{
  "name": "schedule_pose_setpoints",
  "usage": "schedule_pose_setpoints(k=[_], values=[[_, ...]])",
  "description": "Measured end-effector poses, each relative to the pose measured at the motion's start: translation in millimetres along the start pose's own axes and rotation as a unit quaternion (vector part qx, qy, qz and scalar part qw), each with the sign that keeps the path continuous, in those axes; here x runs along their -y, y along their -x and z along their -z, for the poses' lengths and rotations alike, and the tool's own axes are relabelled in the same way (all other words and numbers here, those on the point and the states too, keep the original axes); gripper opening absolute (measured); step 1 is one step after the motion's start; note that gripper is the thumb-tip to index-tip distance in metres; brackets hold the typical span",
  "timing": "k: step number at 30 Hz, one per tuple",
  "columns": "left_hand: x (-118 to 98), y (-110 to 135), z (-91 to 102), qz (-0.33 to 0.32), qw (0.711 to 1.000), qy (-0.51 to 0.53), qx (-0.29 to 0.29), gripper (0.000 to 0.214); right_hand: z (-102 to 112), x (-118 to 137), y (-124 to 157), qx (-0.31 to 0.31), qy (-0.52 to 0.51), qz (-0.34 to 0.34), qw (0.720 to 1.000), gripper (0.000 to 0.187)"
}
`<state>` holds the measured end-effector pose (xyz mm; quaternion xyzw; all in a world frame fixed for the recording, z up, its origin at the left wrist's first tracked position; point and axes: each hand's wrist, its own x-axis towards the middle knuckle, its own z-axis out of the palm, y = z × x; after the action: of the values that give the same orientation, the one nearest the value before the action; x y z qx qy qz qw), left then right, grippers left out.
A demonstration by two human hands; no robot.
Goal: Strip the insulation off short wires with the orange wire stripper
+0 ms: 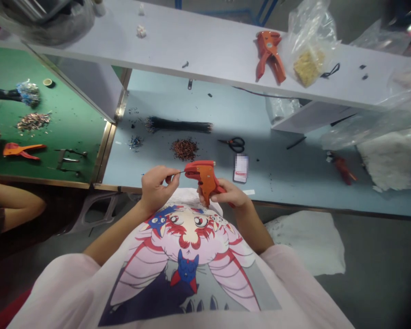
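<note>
My left hand (158, 188) pinches a thin black wire (176, 173) between thumb and fingers, just above the bench's front edge. The wire's far end runs to the jaws of an orange wire stripper (205, 179), though the tip itself is hidden there. My right hand (226, 195) wraps the stripper's lower handles. Behind the hands on the pale blue bench (277, 183) lie a long bundle of black wires (178, 124) and a heap of copper-brown wire bits (184, 149).
Black-handled scissors (233, 144) and a phone (240, 168) lie to the right. A white shelf (157, 41) above holds another orange stripper (269, 55) and a plastic bag (308, 50). On the left, a co-worker's arm (13, 203) reaches a green bench (71, 114) holding tools.
</note>
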<state>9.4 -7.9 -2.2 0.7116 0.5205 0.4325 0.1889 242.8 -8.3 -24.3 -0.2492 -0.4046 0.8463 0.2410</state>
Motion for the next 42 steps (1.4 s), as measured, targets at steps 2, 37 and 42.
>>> schedule_pose_setpoints(k=[2, 37, 42], values=[[-1, 0, 0.0, 0.001, 1.0, 0.001, 0.0, 0.006, -1, 0, -1, 0.003, 0.009, 0.002, 1.0, 0.039], [-8, -3, -2.0, 0.064, 0.997, 0.008, -0.046, 0.009, -5, 9, -10, 0.025, 0.0, -0.025, 0.999, 0.023], [-9, -1, -1.5, 0.039, 0.997, 0.004, -0.059, 0.009, -8, 15, -8, 0.031, 0.014, -0.02, 0.999, 0.021]])
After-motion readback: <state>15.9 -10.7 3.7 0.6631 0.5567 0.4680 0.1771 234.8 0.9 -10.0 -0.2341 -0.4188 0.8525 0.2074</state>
